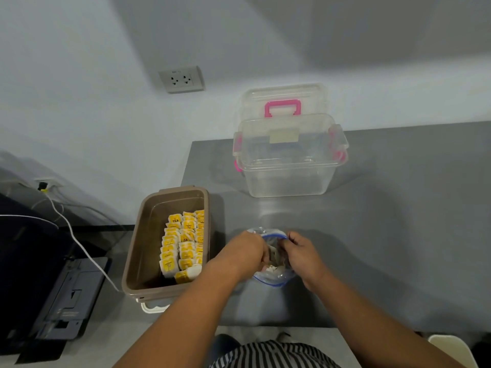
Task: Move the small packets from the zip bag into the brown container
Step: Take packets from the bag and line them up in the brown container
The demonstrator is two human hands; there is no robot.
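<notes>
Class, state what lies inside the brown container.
Rows of yellow tea packets stand along the right side of the brown container; its left side shows bare floor. Anything beneath the packets is covered.

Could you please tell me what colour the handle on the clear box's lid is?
The handle is pink, clearest in the head view.

Person, head view from above: two bare forearms; left hand (244, 251) and right hand (303, 255) unadorned; garment (265, 354) in narrow black-and-white stripes at the waist; dark blue trouser leg (225, 341) past its hem
</notes>
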